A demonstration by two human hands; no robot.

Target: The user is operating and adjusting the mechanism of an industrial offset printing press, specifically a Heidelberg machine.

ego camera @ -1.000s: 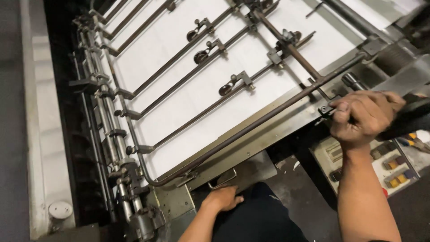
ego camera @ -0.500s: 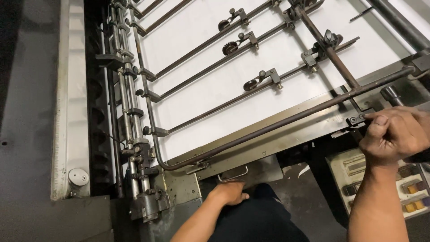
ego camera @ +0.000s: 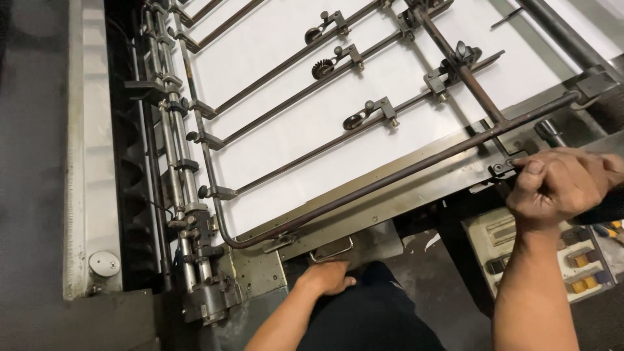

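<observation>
Head view: right hand was clenched, fingers pressed around the long rod's 3 o'clock end. Left hand curled under the metal handle at 6 o'clock.

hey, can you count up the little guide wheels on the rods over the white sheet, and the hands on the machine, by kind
Guide wheels: 4, smooth wheel, toothed wheel, lower wheel, upright wheel
Hands: 2, left hand under the small metal handle, right hand gripping at the bracket
Total: 6
</observation>
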